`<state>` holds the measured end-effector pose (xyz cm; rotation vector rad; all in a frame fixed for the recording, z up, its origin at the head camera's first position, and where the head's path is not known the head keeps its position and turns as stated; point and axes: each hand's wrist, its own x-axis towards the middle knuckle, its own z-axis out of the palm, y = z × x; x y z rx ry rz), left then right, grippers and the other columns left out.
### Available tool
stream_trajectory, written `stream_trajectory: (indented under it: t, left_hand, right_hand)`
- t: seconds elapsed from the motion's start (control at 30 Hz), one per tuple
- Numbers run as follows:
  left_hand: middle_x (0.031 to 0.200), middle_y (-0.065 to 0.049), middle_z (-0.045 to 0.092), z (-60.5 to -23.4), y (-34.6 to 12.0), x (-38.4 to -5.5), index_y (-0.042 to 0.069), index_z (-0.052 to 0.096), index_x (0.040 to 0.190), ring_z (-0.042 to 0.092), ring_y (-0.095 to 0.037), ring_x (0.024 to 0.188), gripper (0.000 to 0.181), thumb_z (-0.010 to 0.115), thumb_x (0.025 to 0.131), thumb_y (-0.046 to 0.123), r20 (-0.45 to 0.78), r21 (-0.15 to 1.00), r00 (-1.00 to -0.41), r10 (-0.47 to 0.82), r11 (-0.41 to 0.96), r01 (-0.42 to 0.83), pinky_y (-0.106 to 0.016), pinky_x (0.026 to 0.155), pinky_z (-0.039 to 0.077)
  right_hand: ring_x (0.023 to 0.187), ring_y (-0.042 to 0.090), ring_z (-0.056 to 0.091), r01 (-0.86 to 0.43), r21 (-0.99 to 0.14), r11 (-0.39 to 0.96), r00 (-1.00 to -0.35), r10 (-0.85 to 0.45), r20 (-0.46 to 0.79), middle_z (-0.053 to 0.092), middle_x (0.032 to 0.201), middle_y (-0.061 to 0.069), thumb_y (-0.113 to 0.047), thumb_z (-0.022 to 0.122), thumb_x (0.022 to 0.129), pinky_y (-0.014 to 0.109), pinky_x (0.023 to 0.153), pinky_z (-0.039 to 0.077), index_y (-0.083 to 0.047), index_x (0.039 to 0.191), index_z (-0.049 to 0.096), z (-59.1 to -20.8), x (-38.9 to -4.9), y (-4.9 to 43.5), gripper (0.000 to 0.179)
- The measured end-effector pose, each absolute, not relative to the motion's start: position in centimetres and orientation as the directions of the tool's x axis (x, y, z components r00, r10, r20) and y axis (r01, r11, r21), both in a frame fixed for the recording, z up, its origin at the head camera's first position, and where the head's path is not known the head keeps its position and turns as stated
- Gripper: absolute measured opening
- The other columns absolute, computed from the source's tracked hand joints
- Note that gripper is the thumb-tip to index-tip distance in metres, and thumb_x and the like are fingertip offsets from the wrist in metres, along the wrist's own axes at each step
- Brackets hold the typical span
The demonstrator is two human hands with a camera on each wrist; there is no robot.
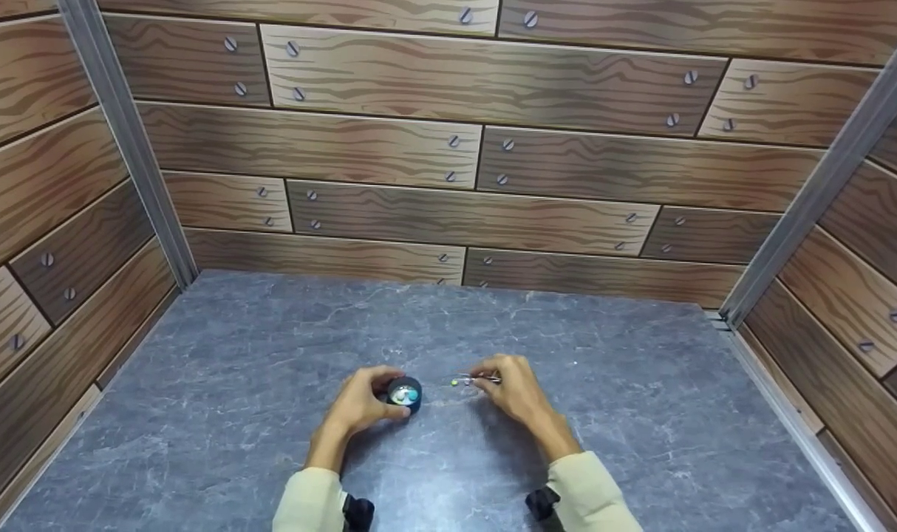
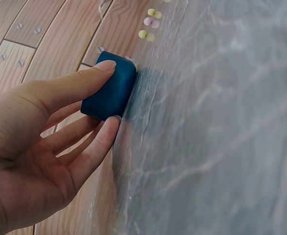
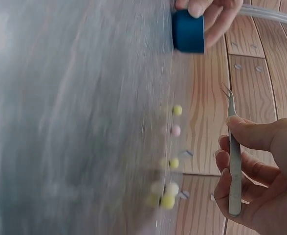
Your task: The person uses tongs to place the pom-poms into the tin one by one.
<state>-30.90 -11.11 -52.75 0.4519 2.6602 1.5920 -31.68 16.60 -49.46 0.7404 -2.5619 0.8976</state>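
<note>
plank-patterned walls [image 1: 389,74] line the far and side edges of the veined grey table [image 1: 219,414]; left grip [image 1: 358,403] holds a blue container [image 2: 113,90], right grip [image 1: 519,391] pinches tweezers [image 3: 235,171].

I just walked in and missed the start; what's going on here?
A person's left hand holds a small blue cup with coloured pieces inside. The right hand grips metal tweezers, whose tips hold nothing. Small yellow, pink and white balls lie loose on the tabletop.
</note>
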Motion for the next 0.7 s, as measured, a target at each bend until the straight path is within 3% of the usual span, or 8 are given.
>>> stream_trajectory:
  t: [0.7]
  left_hand:
    - [0.118,-0.017,0.075,-52.7,-11.0,-30.9,0.000,0.070,0.126,0.071,-0.032,0.109,0.059,0.093,0.072,0.006,0.123,0.864,-0.960,0.250,0.448,0.228,-0.051,0.100,0.056]
  right_hand:
    - [0.073,0.020,0.070,-0.471,-0.469,0.747,-0.861,-0.275,0.427,0.080,0.084,0.009,0.002,0.082,0.079,0.030,0.067,0.057,-0.003,0.089,0.081,-50.0,-32.2,22.3,0.011]
